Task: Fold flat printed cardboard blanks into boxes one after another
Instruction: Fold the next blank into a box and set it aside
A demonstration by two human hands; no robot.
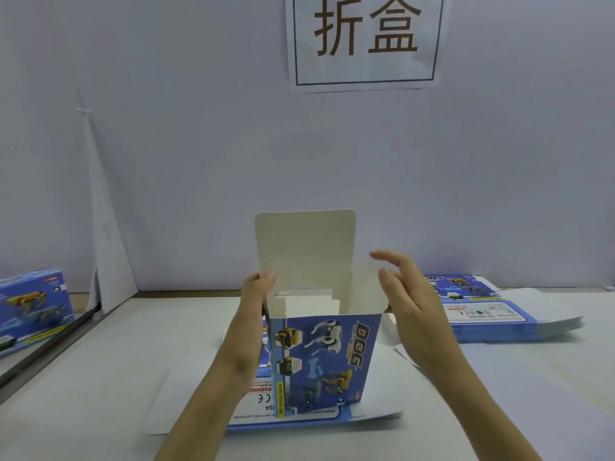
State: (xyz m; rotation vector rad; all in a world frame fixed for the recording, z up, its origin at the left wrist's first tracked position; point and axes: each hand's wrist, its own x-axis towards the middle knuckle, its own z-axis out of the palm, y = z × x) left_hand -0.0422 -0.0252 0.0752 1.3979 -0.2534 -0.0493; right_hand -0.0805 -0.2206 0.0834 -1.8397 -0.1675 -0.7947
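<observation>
A blue printed box [324,364] with robot-dog pictures stands upright in the middle of the table, its top open. Its white lid flap [306,247] sticks straight up at the back. My left hand [256,301] grips the box's upper left side wall, thumb on the flap's edge. My right hand [406,294] is beside the right side flap [367,287], fingers spread and slightly blurred, touching or nearly touching it. Under the box lies a pile of flat blanks [299,417].
A second stack of flat blanks [482,311] lies at the right rear. A finished blue box [33,304] sits at the far left edge. A white wall with a paper sign [364,41] stands close behind the table.
</observation>
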